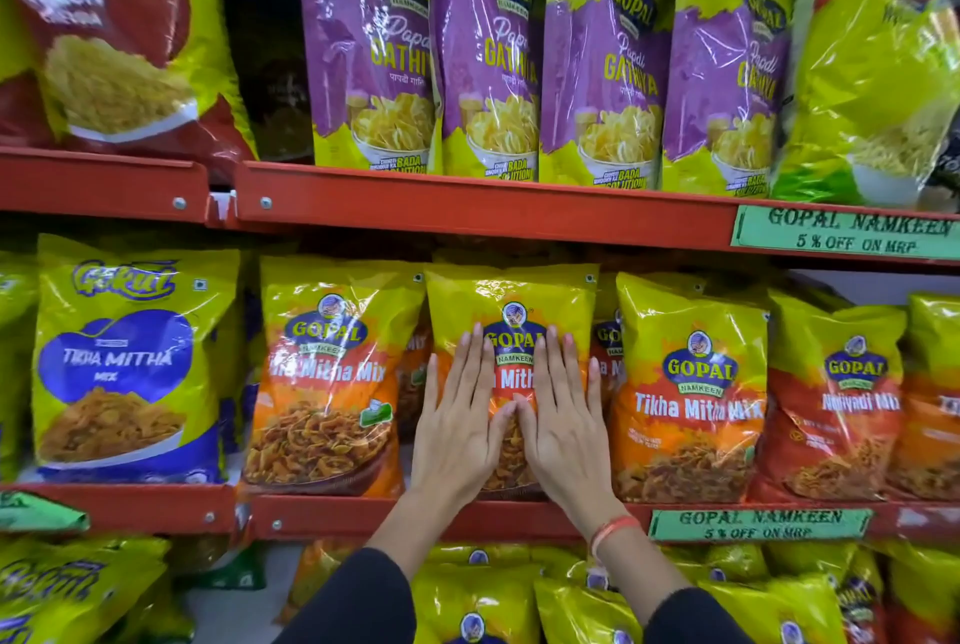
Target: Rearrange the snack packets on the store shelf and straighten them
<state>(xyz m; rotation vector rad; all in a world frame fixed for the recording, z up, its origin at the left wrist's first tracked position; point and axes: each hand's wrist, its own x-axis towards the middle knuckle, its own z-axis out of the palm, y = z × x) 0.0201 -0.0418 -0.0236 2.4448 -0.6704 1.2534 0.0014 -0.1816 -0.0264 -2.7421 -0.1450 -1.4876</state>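
On the middle shelf an upright yellow-and-orange Gopal Tikha Mitha Mix packet (511, 300) stands in the centre. My left hand (460, 425) and my right hand (563, 422) lie flat on its front, fingers spread and pointing up, thumbs nearly touching. Neither hand grips anything. A matching packet (327, 383) stands to the left, leaning slightly, and another (688, 394) stands to the right. Behind the centre packet more of the same kind are partly hidden.
A blue-and-yellow Gokul packet (130, 362) stands at far left, Nadiyadi Mix packets (836, 399) at far right. Purple Papdi Gathiya packets (488, 50) fill the upper shelf. Red shelf rails (467, 206) carry green price labels (758, 524). More packets lie on the shelf below.
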